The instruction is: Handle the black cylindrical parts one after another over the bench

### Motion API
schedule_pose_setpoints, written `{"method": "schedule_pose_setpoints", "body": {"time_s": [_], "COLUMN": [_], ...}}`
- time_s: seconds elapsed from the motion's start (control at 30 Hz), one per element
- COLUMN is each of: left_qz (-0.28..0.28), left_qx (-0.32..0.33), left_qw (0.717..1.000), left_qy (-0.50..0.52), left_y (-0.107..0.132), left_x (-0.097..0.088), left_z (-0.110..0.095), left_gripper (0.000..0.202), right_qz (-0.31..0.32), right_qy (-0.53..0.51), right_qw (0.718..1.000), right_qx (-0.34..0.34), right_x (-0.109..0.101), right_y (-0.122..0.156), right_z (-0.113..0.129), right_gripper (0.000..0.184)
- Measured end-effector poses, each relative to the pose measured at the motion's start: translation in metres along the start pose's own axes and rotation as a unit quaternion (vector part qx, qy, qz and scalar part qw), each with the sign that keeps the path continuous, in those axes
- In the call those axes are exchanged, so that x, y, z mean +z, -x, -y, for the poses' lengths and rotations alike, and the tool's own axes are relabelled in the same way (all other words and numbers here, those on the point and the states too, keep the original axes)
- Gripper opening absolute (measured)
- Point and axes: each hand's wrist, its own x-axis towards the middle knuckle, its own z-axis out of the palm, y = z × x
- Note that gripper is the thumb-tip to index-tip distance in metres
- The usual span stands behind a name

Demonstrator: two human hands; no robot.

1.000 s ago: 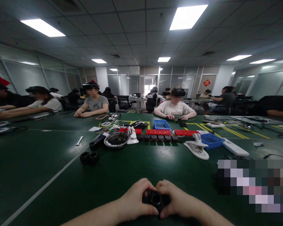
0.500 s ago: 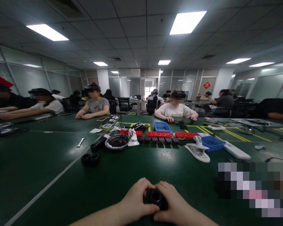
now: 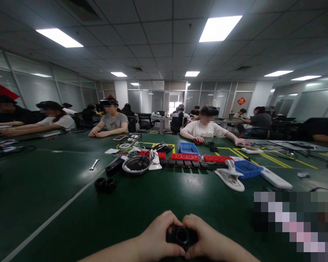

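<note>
Close to me at the table's near side, my left hand (image 3: 161, 233) and my right hand (image 3: 200, 234) are both closed around a black round part (image 3: 182, 235) with a hole in its middle. It looks like a small wheel, and its hole faces up toward me. Fingers and thumbs wrap it from both sides, and the thumb tips nearly meet below it. My fingers cover much of its outer edge. Farther left, a pair of black wheel-like parts (image 3: 105, 185) stands side by side on the green table (image 3: 71, 225).
Beyond my hands lie a wrench (image 3: 94, 165), a round metal dish (image 3: 136, 166), a black power strip (image 3: 187, 163), red strips (image 3: 185, 157), a white clamp (image 3: 230, 176) and blue trays (image 3: 247, 169). Several people sit around the table, one person (image 3: 205, 125) opposite me.
My hands and the black part have shifted slightly down, and its hole shows more. The thumbs have come closer together. The person opposite has reached one arm out toward the picture's right.
</note>
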Motion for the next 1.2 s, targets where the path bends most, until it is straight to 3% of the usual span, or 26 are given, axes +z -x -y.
{"method": "schedule_pose_setpoints", "body": {"time_s": [0.13, 0.3, 0.4, 0.53, 0.63, 0.7, 0.73, 0.8, 0.83, 0.87, 0.9, 0.97, 1.03, 1.07, 1.13, 1.2], "left_qz": [-0.038, -0.097, -0.106, -0.091, -0.081, -0.079, -0.079, -0.079, -0.077, -0.076, -0.074, -0.072, -0.070, -0.068, -0.064, -0.063], "left_qx": [-0.025, -0.078, -0.075, -0.046, -0.031, -0.024, -0.022, -0.025, -0.029, -0.035, -0.039, -0.042, -0.040, -0.037, -0.032, -0.028], "left_qw": [0.998, 0.989, 0.987, 0.992, 0.994, 0.994, 0.994, 0.994, 0.994, 0.994, 0.994, 0.994, 0.995, 0.995, 0.996, 0.996], "left_qy": [-0.032, -0.082, -0.090, -0.077, -0.072, -0.074, -0.074, -0.073, -0.072, -0.072, -0.071, -0.070, -0.067, -0.066, -0.062, -0.055], "left_y": [0.001, 0.002, 0.001, 0.000, 0.000, 0.000, 0.000, 0.000, 0.000, 0.000, 0.000, 0.000, 0.000, 0.000, 0.000, 0.000], "left_x": [0.006, 0.009, 0.007, 0.004, 0.002, 0.002, 0.001, 0.002, 0.002, 0.002, 0.001, 0.001, 0.000, 0.000, 0.000, 0.000], "left_z": [-0.003, -0.012, -0.012, -0.008, -0.006, -0.005, -0.005, -0.005, -0.005, -0.006, -0.006, -0.007, -0.007, -0.007, -0.007, -0.006], "left_gripper": [0.046, 0.039, 0.038, 0.039, 0.040, 0.040, 0.040, 0.041, 0.041, 0.041, 0.041, 0.041, 0.040, 0.040, 0.039, 0.037], "right_qz": [-0.030, -0.122, -0.135, -0.051, -0.031, -0.079, -0.101, -0.122, -0.125, -0.128, -0.131, -0.126, -0.076, -0.043, 0.010, 0.025], "right_qy": [0.046, 0.136, 0.151, 0.030, -0.134, -0.295, -0.389, -0.539, -0.580, -0.588, -0.567, -0.454, -0.311, -0.250, -0.155, -0.084], "right_qw": [0.998, 0.979, 0.975, 0.998, 0.991, 0.951, 0.914, 0.833, 0.805, 0.798, 0.812, 0.880, 0.946, 0.967, 0.987, 0.995], "right_qx": [0.037, 0.093, 0.087, 0.009, -0.008, -0.044, -0.053, -0.029, -0.002, 0.026, 0.046, 0.050, 0.041, 0.041, 0.048, 0.041], "right_x": [0.007, 0.022, 0.025, 0.009, -0.014, -0.029, -0.036, -0.043, -0.044, -0.044, -0.042, -0.037, -0.030, -0.027, -0.021, -0.016], "right_y": [0.000, -0.002, -0.002, 0.004, 0.008, 0.009, 0.008, 0.007, 0.007, 0.006, 0.006, 0.005, 0.006, 0.006, 0.008, 0.008], "right_z": [0.003, 0.017, 0.021, 0.009, -0.003, -0.006, -0.006, -0.003, -0.001, 0.000, 0.002, 0.002, 0.002, 0.002, 0.004, 0.008], "right_gripper": [0.046, 0.046, 0.049, 0.082, 0.103, 0.097, 0.091, 0.080, 0.077, 0.074, 0.071, 0.065, 0.064, 0.065, 0.068, 0.060]}}
